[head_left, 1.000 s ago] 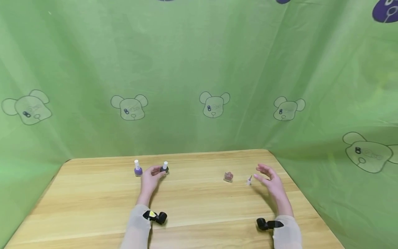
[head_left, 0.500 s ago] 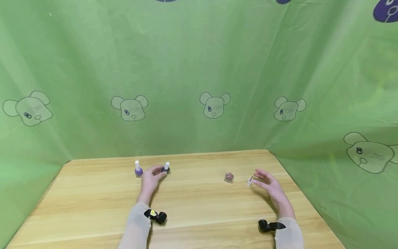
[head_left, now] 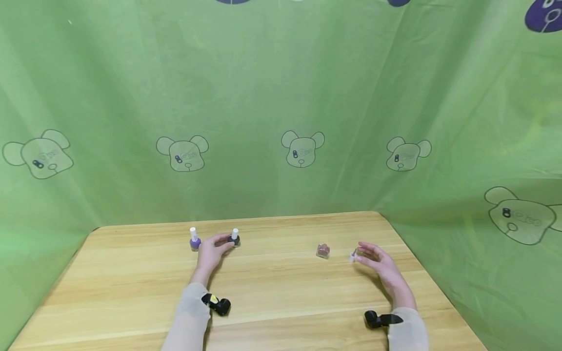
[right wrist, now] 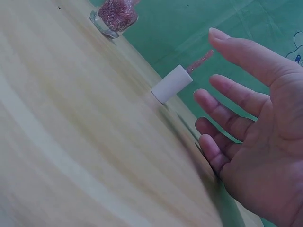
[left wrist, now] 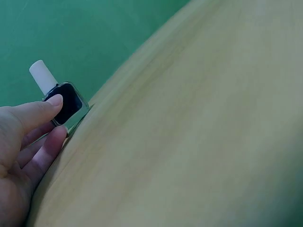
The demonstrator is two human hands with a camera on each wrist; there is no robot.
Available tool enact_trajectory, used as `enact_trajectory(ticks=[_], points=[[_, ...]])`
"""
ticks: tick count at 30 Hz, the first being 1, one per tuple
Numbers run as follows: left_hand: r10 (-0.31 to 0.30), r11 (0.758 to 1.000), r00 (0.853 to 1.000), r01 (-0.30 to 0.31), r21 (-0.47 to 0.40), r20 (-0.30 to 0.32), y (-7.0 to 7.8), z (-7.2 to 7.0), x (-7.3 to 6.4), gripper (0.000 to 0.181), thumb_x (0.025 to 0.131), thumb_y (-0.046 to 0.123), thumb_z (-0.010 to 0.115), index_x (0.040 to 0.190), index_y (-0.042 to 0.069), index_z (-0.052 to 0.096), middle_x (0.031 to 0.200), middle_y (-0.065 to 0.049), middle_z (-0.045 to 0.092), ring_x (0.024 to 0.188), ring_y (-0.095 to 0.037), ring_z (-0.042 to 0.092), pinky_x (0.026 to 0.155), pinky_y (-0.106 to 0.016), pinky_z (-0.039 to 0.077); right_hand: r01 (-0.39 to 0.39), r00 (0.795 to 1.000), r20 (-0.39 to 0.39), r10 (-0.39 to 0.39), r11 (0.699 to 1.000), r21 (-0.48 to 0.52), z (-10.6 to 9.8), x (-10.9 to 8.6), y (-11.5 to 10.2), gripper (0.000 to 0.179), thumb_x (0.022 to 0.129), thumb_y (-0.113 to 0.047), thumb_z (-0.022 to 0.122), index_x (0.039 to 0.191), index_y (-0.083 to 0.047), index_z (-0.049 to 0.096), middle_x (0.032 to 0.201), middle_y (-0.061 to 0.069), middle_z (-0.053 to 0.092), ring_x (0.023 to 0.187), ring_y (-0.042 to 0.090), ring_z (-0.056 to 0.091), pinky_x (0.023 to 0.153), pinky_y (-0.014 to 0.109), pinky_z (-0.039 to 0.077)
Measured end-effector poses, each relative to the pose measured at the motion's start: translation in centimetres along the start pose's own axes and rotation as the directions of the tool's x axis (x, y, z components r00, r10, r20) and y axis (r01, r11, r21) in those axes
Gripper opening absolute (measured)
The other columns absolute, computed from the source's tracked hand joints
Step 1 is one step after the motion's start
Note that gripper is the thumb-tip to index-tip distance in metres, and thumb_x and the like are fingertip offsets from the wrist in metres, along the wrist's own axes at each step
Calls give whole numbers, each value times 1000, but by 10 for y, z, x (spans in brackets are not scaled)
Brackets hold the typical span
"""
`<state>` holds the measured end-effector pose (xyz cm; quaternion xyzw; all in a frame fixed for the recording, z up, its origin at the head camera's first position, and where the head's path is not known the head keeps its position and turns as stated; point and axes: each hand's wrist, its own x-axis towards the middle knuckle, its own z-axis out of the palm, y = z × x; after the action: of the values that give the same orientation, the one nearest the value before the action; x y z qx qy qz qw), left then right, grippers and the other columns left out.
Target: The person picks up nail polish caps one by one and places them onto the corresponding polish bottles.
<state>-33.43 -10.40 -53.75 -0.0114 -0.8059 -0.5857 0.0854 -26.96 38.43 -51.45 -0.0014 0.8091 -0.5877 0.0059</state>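
Observation:
My left hand (head_left: pixel 210 252) pinches a bottle of black nail polish (left wrist: pixel 70 102) with a white cap between thumb and fingers, upright at the table surface. A purple nail polish bottle (head_left: pixel 195 243) with a white cap stands just left of that hand. On the right, a white nail polish cap (right wrist: pixel 171 85) stands on its top, its glittery pink brush pointing up. My right hand (right wrist: pixel 258 113) is beside it, fingers loosely bent and thumb raised, holding nothing. Left of the cap sits the uncapped pink glitter polish bottle (head_left: pixel 322 251).
The wooden table (head_left: pixel 281 302) reaches back to a green curtain (head_left: pixel 246 97) printed with bear heads, which also hangs along both sides. Each sleeve carries a black wrist camera, one on the left (head_left: pixel 217 304) and one on the right (head_left: pixel 381 320).
My right hand has lowered and come nearer to the upturned cap, its fingers drawn closer together. The left hand keeps hold of the black polish bottle, almost unmoved.

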Motion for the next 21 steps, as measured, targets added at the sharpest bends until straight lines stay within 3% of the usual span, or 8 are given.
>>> enact_trajectory(ticks=[8,21], points=[[-21,1000,1000,21,-6,22,1,-1,2,36,83,9,75,118,4,68,119,-22,68,99,-30,70,72,-24,60,8,1000,8,-8,1000,-27,2,2,3,65,93,-22,67,146,-1,36,145,24,44,115,5,51,91,4,38],[-21,1000,999,21,8,43,2,-2,0,37,86,7,72,122,2,65,126,-24,63,86,-23,71,66,-22,60,6,1000,14,-5,997,-77,4,3,7,67,90,-28,69,144,-1,40,141,21,49,107,-3,52,91,6,39]])
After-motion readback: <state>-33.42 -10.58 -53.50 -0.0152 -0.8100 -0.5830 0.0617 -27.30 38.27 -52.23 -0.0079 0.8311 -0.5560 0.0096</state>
